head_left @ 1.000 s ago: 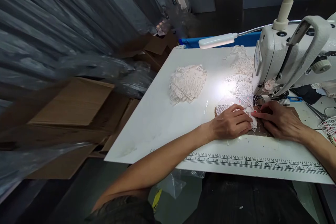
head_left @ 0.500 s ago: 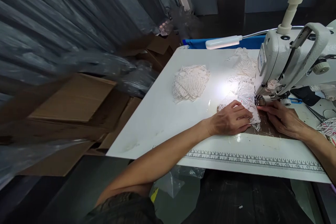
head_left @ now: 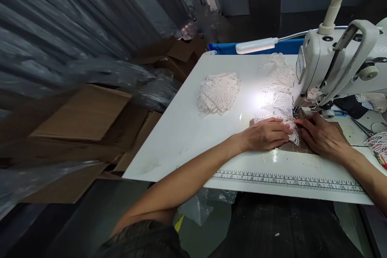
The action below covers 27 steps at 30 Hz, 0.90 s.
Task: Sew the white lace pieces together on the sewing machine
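A white lace piece (head_left: 294, 136) lies on a brown patch of the table, its far edge under the presser foot (head_left: 296, 111) of the white sewing machine (head_left: 317, 64). My left hand (head_left: 267, 135) rests on this lace from the left, fingers stretched out and pressing it flat. From the right, my right hand (head_left: 322, 135) pinches the lace edge close to the foot, its other fingers curled; the fingertips are partly hidden. More lace (head_left: 279, 76) trails away behind the foot. A separate stack of lace pieces (head_left: 219, 93) sits on the table further left.
A lamp (head_left: 256, 46) lights the white table (head_left: 181, 145), which has a printed ruler (head_left: 287, 181) along its front edge. Scissors (head_left: 363, 127) and other lace (head_left: 377, 144) lie at the right. Cardboard boxes (head_left: 81, 111) and plastic sheeting (head_left: 157, 88) stand beyond the left edge.
My left fingers have straightened and flattened on the lace. My right hand has shifted slightly left and its fingers have drawn in by the presser foot. The view has tilted a little.
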### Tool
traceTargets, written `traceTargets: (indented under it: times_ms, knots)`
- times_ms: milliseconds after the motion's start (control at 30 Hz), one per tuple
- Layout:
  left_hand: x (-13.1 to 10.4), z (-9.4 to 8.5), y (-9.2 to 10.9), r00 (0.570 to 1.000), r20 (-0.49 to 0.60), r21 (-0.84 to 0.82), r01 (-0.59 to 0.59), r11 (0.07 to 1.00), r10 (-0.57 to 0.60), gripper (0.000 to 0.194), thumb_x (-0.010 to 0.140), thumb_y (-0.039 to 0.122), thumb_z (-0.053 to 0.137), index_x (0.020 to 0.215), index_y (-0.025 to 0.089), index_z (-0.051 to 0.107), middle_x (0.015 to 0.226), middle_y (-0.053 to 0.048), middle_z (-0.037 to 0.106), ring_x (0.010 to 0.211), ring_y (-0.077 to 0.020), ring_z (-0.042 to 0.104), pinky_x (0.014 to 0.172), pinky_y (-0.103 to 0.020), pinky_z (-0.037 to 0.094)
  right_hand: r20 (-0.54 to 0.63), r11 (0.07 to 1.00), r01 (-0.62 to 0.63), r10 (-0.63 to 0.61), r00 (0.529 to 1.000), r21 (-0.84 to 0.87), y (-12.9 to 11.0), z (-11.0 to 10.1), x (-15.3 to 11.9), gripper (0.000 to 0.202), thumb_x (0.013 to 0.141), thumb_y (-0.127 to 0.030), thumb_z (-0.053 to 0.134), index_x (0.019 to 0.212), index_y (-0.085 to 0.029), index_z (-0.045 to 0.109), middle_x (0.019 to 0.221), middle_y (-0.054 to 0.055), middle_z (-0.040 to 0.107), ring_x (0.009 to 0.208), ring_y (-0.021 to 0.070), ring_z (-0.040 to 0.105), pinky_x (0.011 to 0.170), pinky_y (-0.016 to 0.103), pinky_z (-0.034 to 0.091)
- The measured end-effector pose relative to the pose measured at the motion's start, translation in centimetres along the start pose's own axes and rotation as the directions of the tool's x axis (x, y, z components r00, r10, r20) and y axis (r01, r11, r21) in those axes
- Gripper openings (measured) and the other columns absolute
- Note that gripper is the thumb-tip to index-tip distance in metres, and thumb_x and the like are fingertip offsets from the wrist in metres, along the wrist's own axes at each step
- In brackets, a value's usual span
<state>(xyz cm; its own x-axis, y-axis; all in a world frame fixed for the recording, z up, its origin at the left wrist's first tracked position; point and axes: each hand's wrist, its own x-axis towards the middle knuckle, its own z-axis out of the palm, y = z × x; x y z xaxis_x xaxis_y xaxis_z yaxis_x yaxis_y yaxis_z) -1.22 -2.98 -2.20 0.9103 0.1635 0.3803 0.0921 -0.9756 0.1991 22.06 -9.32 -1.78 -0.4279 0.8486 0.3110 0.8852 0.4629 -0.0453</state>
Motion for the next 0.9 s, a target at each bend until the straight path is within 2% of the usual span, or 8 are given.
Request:
traceTargets:
  times_ms: [100, 233, 333, 433, 567, 667, 767, 900]
  knots:
    - [0.0, 0.2, -0.3, 0.998, -0.050, -0.015, 0.043, 0.999, -0.043, 0.018, 0.097, 0.020, 0.049, 0.098, 0.017, 0.066, 0.111, -0.006, 0.071, 0.104, -0.0120, 0.067, 0.107, -0.041, 0.048, -0.020, 0.974, 0.014, -0.010, 1.000, 0.226, 0.9, -0.4, -0.6, 0.037, 0.097, -0.027, 0.036, 0.123, -0.020, 0.060, 0.092, 0.010, 0.063, 0.075, 0.0192, 0.061, 0.060, 0.030, 0.051]
    - [0.1, 0.2, 0.0, 0.984, -0.178, 0.063, 0.036, 0.997, -0.024, 0.018, 0.098, 0.019, 0.046, 0.098, 0.015, 0.064, 0.104, -0.006, 0.073, 0.100, -0.0126, 0.068, 0.104, -0.040, 0.051, -0.018, 0.920, 0.092, -0.092, 0.996, 0.381, 1.6, -0.9, -0.9, 0.034, 0.095, -0.021, 0.039, 0.112, -0.024, 0.068, 0.097, 0.008, 0.062, 0.083, 0.0165, 0.063, 0.072, 0.030, 0.053]
    - [0.2, 0.1, 0.5, 0.971, -0.236, 0.145, -0.002, 0.989, 0.036, 0.018, 0.098, 0.020, 0.048, 0.091, 0.014, 0.064, 0.101, -0.006, 0.073, 0.099, -0.0125, 0.068, 0.103, -0.037, 0.050, -0.028, 0.915, 0.130, -0.130, 0.991, 0.382, 1.6, -0.6, -1.0, 0.034, 0.094, -0.021, 0.041, 0.112, -0.025, 0.070, 0.099, 0.008, 0.061, 0.084, 0.0158, 0.062, 0.076, 0.031, 0.052]
    - [0.3, -0.1, 1.1, 0.974, -0.188, 0.199, -0.086, 0.976, 0.124, 0.026, 0.098, 0.027, 0.051, 0.078, 0.015, 0.063, 0.092, -0.003, 0.075, 0.087, -0.0114, 0.070, 0.098, -0.034, 0.052, -0.070, 0.934, 0.173, -0.159, 0.985, 0.314, 1.4, -0.3, -1.0, 0.036, 0.094, -0.022, 0.041, 0.115, -0.027, 0.069, 0.094, 0.008, 0.059, 0.081, 0.0165, 0.059, 0.073, 0.031, 0.051]
    - [0.6, -0.3, 1.7, 0.967, -0.176, 0.077, -0.172, 0.982, 0.183, 0.037, 0.096, 0.040, 0.055, 0.068, 0.016, 0.061, 0.074, 0.002, 0.073, 0.065, -0.0094, 0.066, 0.078, -0.028, 0.055, -0.055, 0.945, 0.251, -0.245, 0.968, 0.210, 1.0, -0.5, -0.8, 0.036, 0.094, -0.021, 0.041, 0.116, -0.026, 0.070, 0.087, 0.008, 0.056, 0.074, 0.0168, 0.056, 0.065, 0.030, 0.049]
    - [1.0, -0.5, 1.2, 0.990, -0.141, 0.024, -0.021, 0.999, 0.024, 0.028, 0.099, 0.034, 0.049, 0.087, 0.016, 0.066, 0.090, -0.003, 0.075, 0.079, -0.0120, 0.068, 0.080, -0.029, 0.053, -0.042, 0.950, 0.258, -0.255, 0.966, 0.178, 0.7, -0.9, -0.7, 0.036, 0.092, -0.019, 0.042, 0.114, -0.023, 0.070, 0.087, 0.009, 0.056, 0.073, 0.0168, 0.055, 0.063, 0.029, 0.048]
    - [1.1, -0.5, 0.1, 0.998, -0.059, 0.095, 0.044, 0.994, -0.039, 0.031, 0.100, 0.035, 0.044, 0.113, 0.013, 0.062, 0.119, -0.012, 0.068, 0.109, -0.0214, 0.064, 0.096, -0.044, 0.047, -0.074, 0.954, 0.264, -0.255, 0.964, 0.140, 0.4, -1.0, -0.6, 0.035, 0.093, -0.019, 0.041, 0.113, -0.022, 0.069, 0.087, 0.009, 0.056, 0.074, 0.0170, 0.054, 0.064, 0.029, 0.049]
    - [0.6, -0.5, -0.7, 0.992, -0.006, 0.092, 0.124, 0.988, -0.124, 0.038, 0.100, 0.041, 0.043, 0.123, 0.013, 0.056, 0.131, -0.013, 0.060, 0.117, -0.0256, 0.058, 0.098, -0.048, 0.043, -0.089, 0.963, 0.259, -0.252, 0.964, 0.071, 0.4, -0.8, -0.5, 0.034, 0.095, -0.021, 0.039, 0.114, -0.023, 0.067, 0.087, 0.009, 0.057, 0.072, 0.0163, 0.054, 0.063, 0.027, 0.048]
